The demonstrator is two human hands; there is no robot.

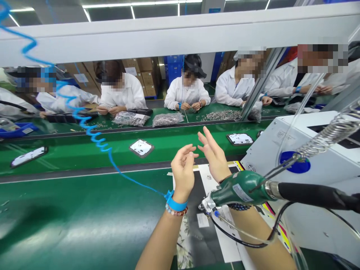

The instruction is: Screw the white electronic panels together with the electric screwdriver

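Note:
My left hand (182,169) is raised above the bench, its fingers loosely bent and apart, with no object visible in it. A blue wrist strap (178,202) and a beaded bracelet circle that wrist. Close beside it, my right hand (214,156) is raised with fingers stretched out, and nothing shows in it. A green tool with a metal nozzle (243,187), which looks like a hanging screwdriver, covers part of my right wrist and forearm. Beneath both hands lies a dark printed sheet (201,238) with white strips.
Flat white-and-black device panels (141,147) lie on the green conveyor (180,137) beyond my hands. Several co-workers in white coats sit across. Bags of small metal parts (168,119) stand on their bench. A white machine (292,138) is at right; a coiled blue cord (92,131) hangs left.

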